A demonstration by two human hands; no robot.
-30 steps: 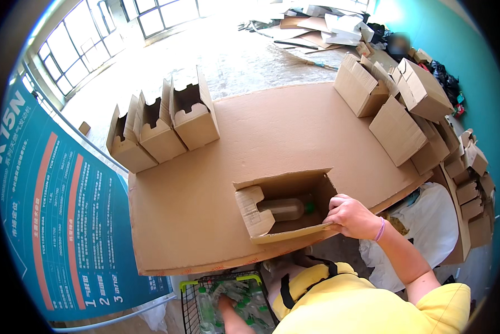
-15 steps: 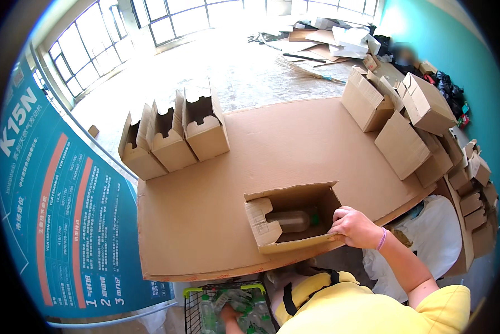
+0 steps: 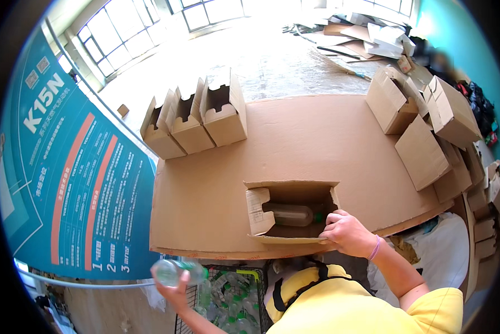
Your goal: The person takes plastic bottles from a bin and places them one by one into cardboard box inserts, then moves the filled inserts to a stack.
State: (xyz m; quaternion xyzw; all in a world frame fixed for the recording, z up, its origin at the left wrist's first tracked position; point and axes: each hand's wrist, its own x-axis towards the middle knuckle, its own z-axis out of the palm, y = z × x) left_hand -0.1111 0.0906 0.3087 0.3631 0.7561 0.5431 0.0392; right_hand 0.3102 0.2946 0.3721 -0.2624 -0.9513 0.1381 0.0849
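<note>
My left hand (image 3: pixel 175 293) is closed around a clear plastic bottle (image 3: pixel 169 273) with a green cap, held up beside a black wire basket (image 3: pixel 259 295). Several similar green-capped bottles (image 3: pixel 233 303) lie in that basket. An open cardboard box (image 3: pixel 259 211) stands at the table's near edge, and one clear bottle (image 3: pixel 294 215) lies on its side inside it, green cap toward the right. My right hand (image 3: pixel 347 234) grips the box's near right corner, fingers pinched over the rim.
Three open cardboard boxes (image 3: pixel 225 119) stand in a row at the table's far left. More cardboard boxes (image 3: pixel 422 153) are heaped along the right. The table (image 3: pixel 311 136) is covered in cardboard. A blue banner stand (image 3: pixel 88 183) is at the left, and a white sack (image 3: pixel 442 250) lies at the lower right.
My left hand has come up out of the basket with a bottle and moved left. My right hand stays on the box's corner. The whole view has shifted slightly.
</note>
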